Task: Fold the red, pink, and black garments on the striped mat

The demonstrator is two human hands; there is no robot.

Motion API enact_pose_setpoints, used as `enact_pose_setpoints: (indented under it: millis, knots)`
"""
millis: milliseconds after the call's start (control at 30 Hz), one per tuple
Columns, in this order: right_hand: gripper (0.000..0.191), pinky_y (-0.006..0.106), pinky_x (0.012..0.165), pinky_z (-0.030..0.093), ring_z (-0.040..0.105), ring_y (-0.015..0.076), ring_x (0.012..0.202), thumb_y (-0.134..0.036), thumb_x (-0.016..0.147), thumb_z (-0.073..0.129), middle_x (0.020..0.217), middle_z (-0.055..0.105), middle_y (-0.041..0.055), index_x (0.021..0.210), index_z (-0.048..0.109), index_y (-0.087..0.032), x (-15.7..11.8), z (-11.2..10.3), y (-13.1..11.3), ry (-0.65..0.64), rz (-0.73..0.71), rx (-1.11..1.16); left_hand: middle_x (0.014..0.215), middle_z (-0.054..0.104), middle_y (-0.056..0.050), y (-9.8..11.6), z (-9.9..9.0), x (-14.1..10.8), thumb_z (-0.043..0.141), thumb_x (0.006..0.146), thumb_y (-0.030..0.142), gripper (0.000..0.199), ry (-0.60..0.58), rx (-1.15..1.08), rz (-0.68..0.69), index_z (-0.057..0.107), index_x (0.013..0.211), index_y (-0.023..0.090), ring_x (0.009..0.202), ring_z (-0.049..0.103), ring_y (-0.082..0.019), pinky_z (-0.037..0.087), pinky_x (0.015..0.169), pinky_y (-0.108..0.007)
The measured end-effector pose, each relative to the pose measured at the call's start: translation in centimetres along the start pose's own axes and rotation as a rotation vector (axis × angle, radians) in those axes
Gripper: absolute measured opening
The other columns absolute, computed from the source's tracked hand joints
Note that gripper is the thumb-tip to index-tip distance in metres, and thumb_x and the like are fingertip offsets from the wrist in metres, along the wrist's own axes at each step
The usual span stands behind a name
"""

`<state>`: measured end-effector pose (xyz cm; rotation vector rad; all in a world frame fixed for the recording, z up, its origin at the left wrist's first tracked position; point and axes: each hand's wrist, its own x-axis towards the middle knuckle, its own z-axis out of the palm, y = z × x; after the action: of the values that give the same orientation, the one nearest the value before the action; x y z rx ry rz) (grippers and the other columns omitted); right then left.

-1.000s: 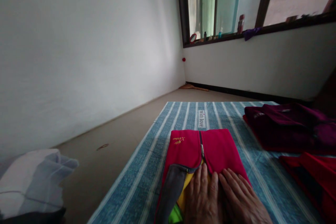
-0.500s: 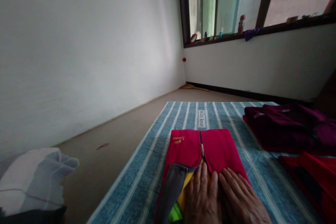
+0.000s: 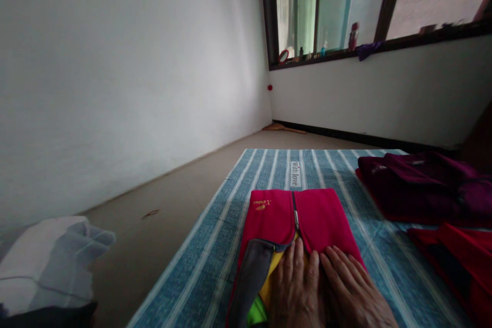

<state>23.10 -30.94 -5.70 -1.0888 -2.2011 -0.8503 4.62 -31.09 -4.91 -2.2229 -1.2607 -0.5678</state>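
A folded pink zip jacket lies on the blue striped cloth, its zip partly down and its yellow and green lining showing. My left hand rests flat on the yellow lining below the zip, fingers stretched forward and holding nothing. Right beside it, my right hand lies flat on the pink front, fingers extended and nothing held. The two thumbs are close together or touching. Gold lettering marks the upper left of the jacket. Its lower edge is cut off by the frame and partly hidden under my hands.
Folded purple clothing and a red garment lie to the right on the cloth. A whitish, see-through bag stands at the lower left. Bottles and a small mirror line the windowsill. A broom lies by the far wall.
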Motion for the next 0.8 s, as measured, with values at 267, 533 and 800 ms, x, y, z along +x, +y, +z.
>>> enact_pose_setpoints:
  millis: [267, 533, 800]
  knots:
    - [0.039, 0.036, 0.091, 0.041, 0.060, 0.0226, 0.108, -0.022, 0.091, 0.034, 0.117, 0.066, 0.0094, 0.120, 0.058, -0.012, 0.53, -0.33, 0.06, 0.023, -0.004, -0.001, 0.143, 0.047, -0.009, -0.04, 0.14, 0.03, 0.048, 0.089, 0.036, 0.052, 0.009, -0.006, -0.005, 0.045, 0.139, 0.022, 0.130, 0.044, -0.025, 0.044, 0.096, -0.035]
    - [0.039, 0.035, 0.090, 0.041, 0.062, 0.0212, 0.106, -0.020, 0.090, 0.033, 0.115, 0.068, 0.0079, 0.119, 0.057, -0.013, 0.65, -0.35, -0.02, 0.027, 0.002, -0.018, 0.143, 0.047, -0.009, 0.19, 0.53, -0.08, 0.047, 0.088, 0.031, 0.052, 0.021, -0.041, -0.030, 0.044, 0.139, 0.023, 0.130, 0.043, -0.025, 0.044, 0.097, -0.036]
    - [0.039, 0.035, 0.090, 0.041, 0.061, 0.0215, 0.106, -0.019, 0.089, 0.033, 0.114, 0.068, 0.0081, 0.119, 0.058, -0.013, 0.69, -0.38, -0.06, 0.028, -0.001, -0.018, 0.145, 0.044, -0.010, -0.14, 0.44, -0.19, 0.049, 0.089, 0.033, 0.054, -0.012, -0.045, -0.007, 0.041, 0.141, 0.022, 0.131, 0.042, -0.026, 0.045, 0.096, -0.036]
